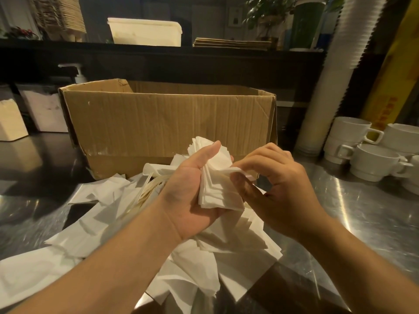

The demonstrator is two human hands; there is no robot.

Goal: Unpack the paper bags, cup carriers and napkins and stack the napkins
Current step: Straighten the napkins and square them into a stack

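Note:
My left hand (192,189) grips a thick stack of white napkins (217,191) above the counter, thumb across its top. My right hand (272,184) pinches the edge of one napkin (233,171) at the right side of that stack. Beneath both hands, loose white napkins (108,214) lie scattered in a heap on the steel counter. Just behind them stands an open brown cardboard box (167,123). Its inside is hidden from here.
White cups (353,137) are stacked at the right, beside a tall column of white disposable cups (333,71). White containers (43,109) and a pump bottle (79,73) stand at the left. A shelf behind holds a white bin (145,31) and flat brown paper bags (231,43).

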